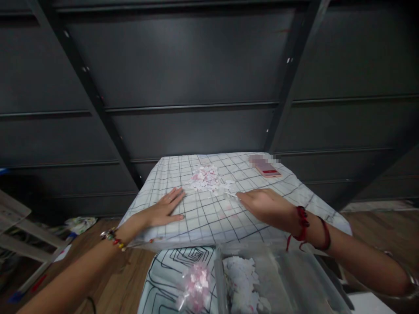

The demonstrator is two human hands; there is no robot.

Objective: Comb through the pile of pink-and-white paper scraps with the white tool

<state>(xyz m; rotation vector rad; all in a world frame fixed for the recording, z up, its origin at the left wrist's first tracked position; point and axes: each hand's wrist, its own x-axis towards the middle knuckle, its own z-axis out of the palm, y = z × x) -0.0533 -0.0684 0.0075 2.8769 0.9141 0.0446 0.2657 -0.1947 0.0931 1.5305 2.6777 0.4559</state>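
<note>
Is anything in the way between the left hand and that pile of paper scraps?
Nothing visible: between the left hand and the paper scraps I see only the checked cloth. The phone lies farther right, beyond the scraps, so it is off that path.

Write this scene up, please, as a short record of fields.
Left hand: palm down on the checked cloth
Right hand: at the right edge of the scrap pile; grip unclear
Scrap pile: mostly white, some pink, on the cloth
Phone: far right on the cloth
Plastic bin: white scraps inside
Pink-filled clear bag: left of the bin
</note>
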